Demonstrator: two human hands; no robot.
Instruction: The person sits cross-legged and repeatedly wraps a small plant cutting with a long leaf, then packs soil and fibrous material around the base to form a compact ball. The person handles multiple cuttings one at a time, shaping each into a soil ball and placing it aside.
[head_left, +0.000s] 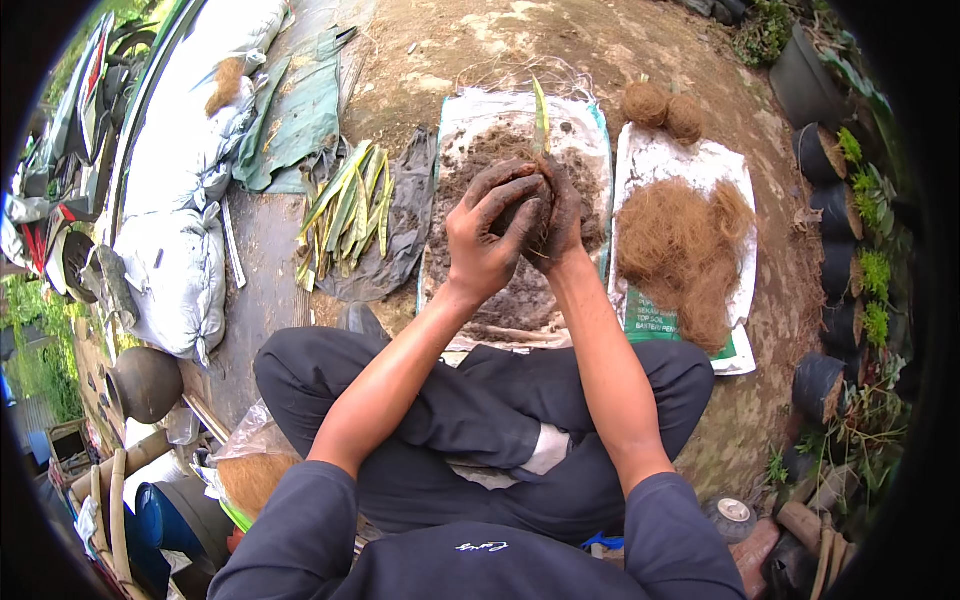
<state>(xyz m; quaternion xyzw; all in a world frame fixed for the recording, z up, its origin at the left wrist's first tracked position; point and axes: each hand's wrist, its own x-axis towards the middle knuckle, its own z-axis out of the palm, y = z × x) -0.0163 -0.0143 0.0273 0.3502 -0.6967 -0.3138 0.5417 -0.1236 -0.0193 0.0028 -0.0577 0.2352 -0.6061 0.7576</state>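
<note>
My left hand (495, 225) and my right hand (561, 217), both smeared with dark soil, are cupped around a ball of dark soil (517, 217). From its top rises one upright variegated leaf (541, 120), green with yellow edges. Below them a white sack (592, 116) lies flat, with loose dark soil (487, 146) spread on it. To the left, a pile of long yellow-edged leaves (352, 210) rests partly on black plastic sheeting (409, 225). On the right, brown coconut fibre (675, 247) lies on another sack (739, 169); two fibre-wrapped balls (664, 111) sit at its top edge.
Full white sacks (176, 277) line the left side near a round clay pot (146, 384). A green sheet (296, 112) lies at the upper left. Black planting bags (834, 217) stand in a row at the right. Bagged fibre (251, 480) is by my left elbow.
</note>
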